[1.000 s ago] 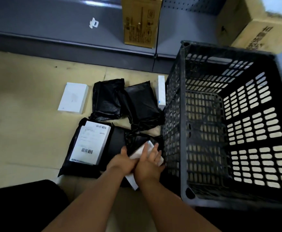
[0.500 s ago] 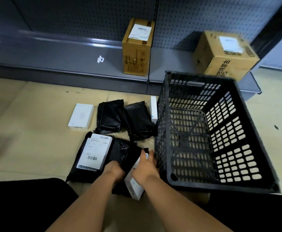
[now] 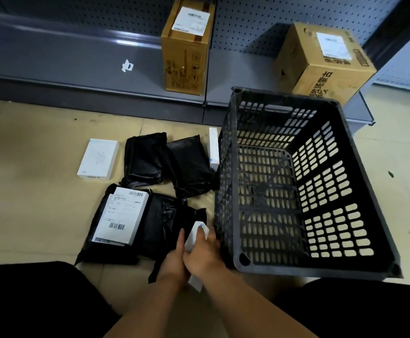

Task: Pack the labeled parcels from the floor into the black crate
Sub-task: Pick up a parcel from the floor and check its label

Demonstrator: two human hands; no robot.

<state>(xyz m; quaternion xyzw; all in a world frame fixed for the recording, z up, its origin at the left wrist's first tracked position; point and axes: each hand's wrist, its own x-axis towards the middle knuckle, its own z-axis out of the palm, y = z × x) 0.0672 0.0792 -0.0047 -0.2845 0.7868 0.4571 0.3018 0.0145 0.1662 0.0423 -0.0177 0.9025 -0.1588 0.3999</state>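
Both my hands, left hand and right hand, grip one small white box just beside the black crate, over a black labeled parcel

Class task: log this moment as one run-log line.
hands: both hands gripping small white box | position: beside black crate | crate: empty | floor: parcels remain

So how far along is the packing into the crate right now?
Nothing is packed yet: the black crate looks empty. Both hands, left hand and right hand, grip a small white box. The labeled black parcel, two black bags and two white boxes remain on the floor.
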